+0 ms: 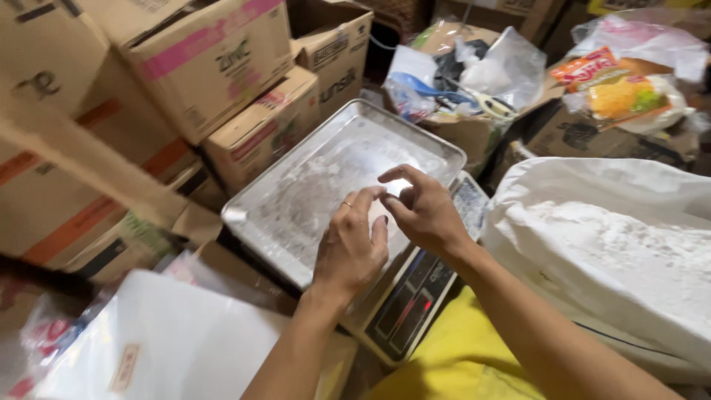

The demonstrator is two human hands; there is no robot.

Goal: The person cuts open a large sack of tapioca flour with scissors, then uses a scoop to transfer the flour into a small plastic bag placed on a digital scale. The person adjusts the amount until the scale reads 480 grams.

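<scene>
Cramped storeroom, cardboard boxes [215, 59] stacked behind. Metal tray [311, 185] on digital scale [415, 296], dusted white, nothing heaped yet. Left hand [349, 248] and right hand [424, 211] meet above tray, fingers [370, 200] pinched narrow, contents unclear. Open sack of white powder [622, 244] at right, full.

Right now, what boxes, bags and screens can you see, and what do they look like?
Cardboard boxes: stacked top left, brown with pink bands.
Snack packet: top right, orange and yellow, flat.
Scale screen: under the metal tray, dark, with a red glow.
White sack: right side, open, full of white powder.
Clear bags: bottom left, flat pile.
</scene>
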